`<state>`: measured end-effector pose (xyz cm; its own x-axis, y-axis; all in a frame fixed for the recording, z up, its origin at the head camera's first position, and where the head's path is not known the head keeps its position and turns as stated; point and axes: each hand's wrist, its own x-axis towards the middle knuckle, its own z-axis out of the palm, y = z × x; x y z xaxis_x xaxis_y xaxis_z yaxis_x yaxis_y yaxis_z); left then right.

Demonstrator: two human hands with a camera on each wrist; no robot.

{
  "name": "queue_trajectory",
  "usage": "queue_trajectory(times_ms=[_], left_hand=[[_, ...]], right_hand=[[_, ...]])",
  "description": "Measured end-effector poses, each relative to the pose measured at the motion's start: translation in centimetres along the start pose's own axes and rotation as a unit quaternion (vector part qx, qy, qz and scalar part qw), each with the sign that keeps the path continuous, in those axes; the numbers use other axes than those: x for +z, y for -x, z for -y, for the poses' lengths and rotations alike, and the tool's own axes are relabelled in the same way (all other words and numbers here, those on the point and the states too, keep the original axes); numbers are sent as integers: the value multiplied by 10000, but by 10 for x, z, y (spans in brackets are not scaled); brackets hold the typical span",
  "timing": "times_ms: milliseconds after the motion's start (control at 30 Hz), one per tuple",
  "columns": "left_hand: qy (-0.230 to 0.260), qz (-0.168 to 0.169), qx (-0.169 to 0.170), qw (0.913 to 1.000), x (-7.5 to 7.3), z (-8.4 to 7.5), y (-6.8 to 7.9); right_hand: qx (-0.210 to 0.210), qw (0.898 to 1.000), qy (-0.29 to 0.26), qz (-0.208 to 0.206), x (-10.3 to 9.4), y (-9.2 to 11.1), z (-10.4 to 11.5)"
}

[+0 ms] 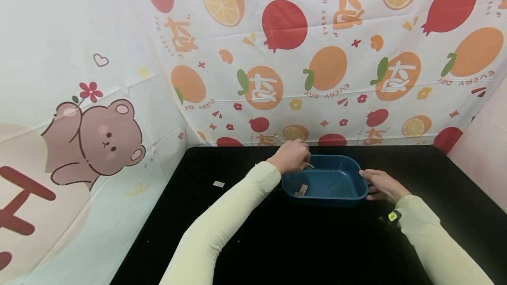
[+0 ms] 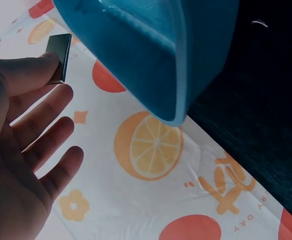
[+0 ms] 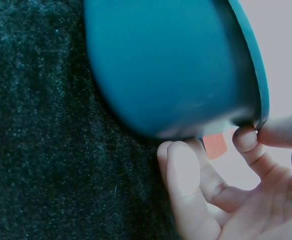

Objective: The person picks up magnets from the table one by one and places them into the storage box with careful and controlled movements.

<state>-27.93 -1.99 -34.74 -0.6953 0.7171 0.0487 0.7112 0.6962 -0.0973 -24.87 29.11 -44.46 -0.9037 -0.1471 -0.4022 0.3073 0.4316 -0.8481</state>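
A blue plastic basin (image 1: 330, 198) stands near the far edge of the black table. Over its far left corner, my left hand (image 1: 292, 156) pinches a small thin rectangular tile (image 2: 60, 56) between thumb and index finger. The other fingers of that hand are spread apart in the left wrist view. At the basin's right end, my right hand (image 1: 383, 184) grips the rim, with the thumb at the rim and fingers against the outer wall (image 3: 166, 75). Small brown tiles (image 1: 303, 189) lie inside the basin at its near left corner.
One pale rectangular tile (image 1: 218, 184) lies on the black table (image 1: 285, 241), left of the basin. A printed fruit cloth (image 1: 222, 118) hangs behind the table, and a bear-printed cloth (image 1: 107, 144) covers the left side.
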Motion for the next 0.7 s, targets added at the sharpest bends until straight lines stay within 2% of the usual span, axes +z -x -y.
queue_trajectory(times_ms=[200, 533, 700], left_hand=[[-1, 26, 93, 10000, 0, -4, -4], [-92, 353, 55, 9993, 8, -6, -4], [-62, 399, 81, 9992, 12, -7, -4]], right_hand=[[63, 10000, 4, -27, -1, 0, 0], [68, 10000, 27, -31, -2, -3, -2], [72, 10000, 10, 2, -2, -3, -1]])
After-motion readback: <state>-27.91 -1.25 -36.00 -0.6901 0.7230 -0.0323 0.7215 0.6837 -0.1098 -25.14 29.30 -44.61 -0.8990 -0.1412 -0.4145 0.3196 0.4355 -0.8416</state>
